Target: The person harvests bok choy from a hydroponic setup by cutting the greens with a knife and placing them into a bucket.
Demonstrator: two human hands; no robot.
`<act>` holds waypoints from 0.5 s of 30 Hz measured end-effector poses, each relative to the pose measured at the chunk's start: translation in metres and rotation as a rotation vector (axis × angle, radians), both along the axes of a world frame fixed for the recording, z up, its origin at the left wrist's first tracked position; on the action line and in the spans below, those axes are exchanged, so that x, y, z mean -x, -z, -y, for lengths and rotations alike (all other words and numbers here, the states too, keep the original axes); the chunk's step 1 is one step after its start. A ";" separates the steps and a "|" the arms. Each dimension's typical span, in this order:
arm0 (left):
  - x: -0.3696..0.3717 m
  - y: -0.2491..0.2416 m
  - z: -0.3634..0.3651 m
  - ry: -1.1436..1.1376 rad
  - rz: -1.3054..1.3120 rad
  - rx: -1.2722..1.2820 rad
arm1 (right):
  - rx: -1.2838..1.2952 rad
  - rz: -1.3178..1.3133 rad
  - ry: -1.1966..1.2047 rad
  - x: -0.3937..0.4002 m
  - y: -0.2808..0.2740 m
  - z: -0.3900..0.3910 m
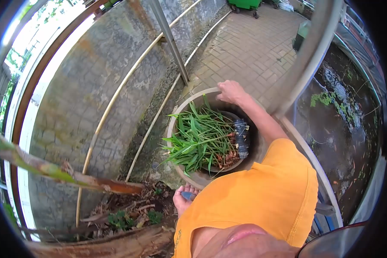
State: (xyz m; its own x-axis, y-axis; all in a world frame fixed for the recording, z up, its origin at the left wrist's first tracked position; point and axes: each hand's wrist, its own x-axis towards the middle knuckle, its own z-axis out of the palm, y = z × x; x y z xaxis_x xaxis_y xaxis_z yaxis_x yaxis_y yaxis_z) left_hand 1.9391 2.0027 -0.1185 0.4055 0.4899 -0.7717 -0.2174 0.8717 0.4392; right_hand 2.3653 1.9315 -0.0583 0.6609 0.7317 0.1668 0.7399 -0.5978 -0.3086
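A large round tub [215, 92] stands in front of me. Inside it lie leafy green plants [198, 137], their stems ending in reddish, knobbly roots [228, 159] like ginger. Beside the roots is a dark, ribbed cylinder [241, 138]. My right hand [231, 92] is closed over the tub's far rim, arm stretched across its right side. Down at the near left edge, my left hand [184, 198] wraps round a blue-grey object [188, 195], of which only a short rounded part shows; its fingertips are right at the rim.
A cracked wall [94, 90] with pale pipes runs along the left. A metal post [170, 41] rises beyond the tub. Dark water [331, 142] lies behind a curved ledge [314, 163] on the right. Paving [245, 47] stretches ahead toward a green bin [246, 4]. A trunk [112, 243] crosses the lower left.
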 end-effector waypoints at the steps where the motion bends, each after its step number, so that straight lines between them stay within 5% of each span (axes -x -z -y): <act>1: -0.023 0.004 -0.023 -0.027 0.013 0.162 | -0.005 0.003 0.003 -0.021 -0.002 -0.014; 3: -0.041 0.066 -0.085 0.141 0.450 0.358 | -0.018 0.004 0.050 -0.064 0.006 -0.031; 6: -0.124 0.028 -0.128 0.284 0.549 0.325 | -0.077 -0.016 0.141 -0.126 0.008 -0.051; 8: -0.208 -0.049 -0.129 0.153 -0.081 0.029 | -0.090 -0.057 0.214 -0.164 -0.002 -0.053; 12: -0.295 -0.039 -0.187 0.220 -0.153 0.075 | -0.094 -0.106 0.382 -0.217 -0.012 -0.031; 15: -0.369 -0.082 -0.184 0.332 -0.105 0.121 | -0.062 -0.102 0.483 -0.256 -0.012 0.005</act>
